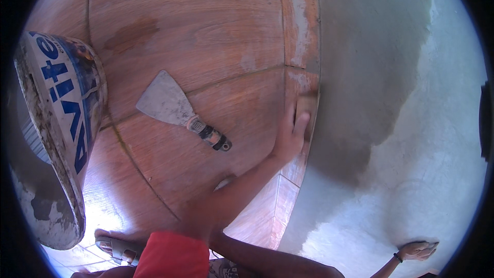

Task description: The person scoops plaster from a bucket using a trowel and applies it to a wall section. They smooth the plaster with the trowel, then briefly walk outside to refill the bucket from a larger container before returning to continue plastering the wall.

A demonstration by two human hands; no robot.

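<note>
My left hand point(292, 136), at the end of a red-sleeved arm, is closed around a tan block point(307, 103) that looks like a sponge, though blur hides its kind. The hand holds it against the narrow strip of skirting tile point(297, 36) at the foot of the grey wall. At the lower right my right hand point(418, 250), with a dark band at its wrist, rests against the wall with its fingers stretched out. A putty knife point(180, 110) with a broad, dusty blade lies on the tiles left of my left hand.
A white and blue bucket point(64, 98) with a crusted rim stands at the left. Wood-look tiles point(206, 25) cover the floor. The wall point(360, 72) has a darker damp area beside the skirting. A sandalled foot point(121, 248) is at the lower left.
</note>
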